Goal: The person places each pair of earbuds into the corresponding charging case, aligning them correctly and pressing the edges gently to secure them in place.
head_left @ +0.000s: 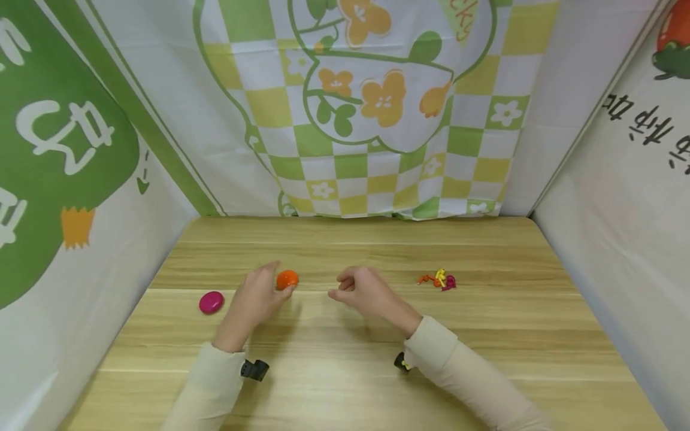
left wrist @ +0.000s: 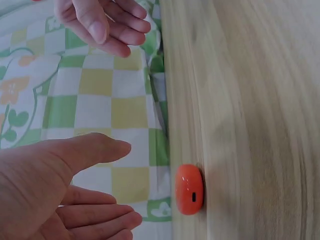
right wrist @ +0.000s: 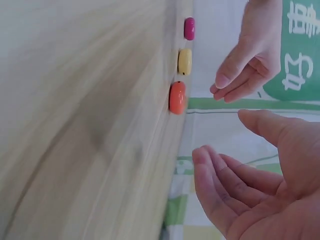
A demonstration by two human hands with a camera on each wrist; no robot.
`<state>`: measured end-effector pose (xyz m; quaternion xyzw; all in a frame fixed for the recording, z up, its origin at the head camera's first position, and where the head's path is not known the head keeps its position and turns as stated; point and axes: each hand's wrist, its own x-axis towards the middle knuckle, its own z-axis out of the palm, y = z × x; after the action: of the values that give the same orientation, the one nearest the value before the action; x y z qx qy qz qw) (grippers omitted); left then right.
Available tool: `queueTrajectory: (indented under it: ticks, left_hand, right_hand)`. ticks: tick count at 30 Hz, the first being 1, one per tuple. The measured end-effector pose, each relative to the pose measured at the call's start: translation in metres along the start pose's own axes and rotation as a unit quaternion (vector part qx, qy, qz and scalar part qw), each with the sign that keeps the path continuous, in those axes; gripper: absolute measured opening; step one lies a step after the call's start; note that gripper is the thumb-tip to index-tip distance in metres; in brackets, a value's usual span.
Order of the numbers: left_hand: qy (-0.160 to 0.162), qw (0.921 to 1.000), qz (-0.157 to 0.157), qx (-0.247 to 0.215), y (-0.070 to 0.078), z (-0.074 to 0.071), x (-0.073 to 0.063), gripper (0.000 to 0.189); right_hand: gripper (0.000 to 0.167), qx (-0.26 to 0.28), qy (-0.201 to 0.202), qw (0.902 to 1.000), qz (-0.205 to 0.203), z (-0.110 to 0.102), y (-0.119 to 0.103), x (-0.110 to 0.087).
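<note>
My left hand [head_left: 253,302] hovers beside a glossy orange rounded case [head_left: 287,279], thumb and fingers spread, with nothing in its grasp. In the left wrist view, the orange case [left wrist: 189,190] shows a small dark slot and lies apart from the fingertips. To the right, my right hand [head_left: 369,293] is raised above the table with loosely bent fingers, holding nothing. A magenta case [head_left: 211,302] lies left of my left hand. The right wrist view shows a yellow case [right wrist: 185,61] between the orange and magenta ones; in the head view my left hand hides it.
Small bunched orange, yellow and magenta pieces [head_left: 439,279] lie on the right side of the wooden table [head_left: 345,383]. Printed cloth walls [head_left: 366,173] stand behind the table and along both sides. A dark device [head_left: 255,369] sits at my left wrist.
</note>
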<state>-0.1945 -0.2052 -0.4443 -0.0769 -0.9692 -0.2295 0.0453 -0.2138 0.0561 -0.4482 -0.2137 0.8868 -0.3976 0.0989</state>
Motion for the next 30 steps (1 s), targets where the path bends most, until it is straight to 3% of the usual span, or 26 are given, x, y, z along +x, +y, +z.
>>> queueTrajectory:
  ticks: [5, 10, 18, 30]
  left_hand:
    - [-0.039, 0.9982, -0.037, -0.028, -0.009, -0.002, 0.011, 0.068]
    - [-0.050, 0.9974, -0.047, -0.021, -0.015, 0.001, 0.020, 0.067]
    - [-0.051, 0.9975, -0.048, 0.012, -0.020, 0.014, 0.030, 0.039]
    - [-0.036, 0.9974, -0.058, 0.027, -0.023, 0.025, 0.039, 0.029]
  right_hand:
    - [0.040, 0.033, 0.015, 0.9990, 0.025, 0.013, -0.005, 0.026]
    - [0.034, 0.065, 0.016, 0.9967, 0.047, 0.030, -0.009, 0.047]
    - [0.028, 0.097, 0.027, 0.9911, 0.087, 0.058, -0.019, 0.069]
    - [0.020, 0.072, 0.048, 0.9879, 0.129, 0.078, -0.028, 0.087]
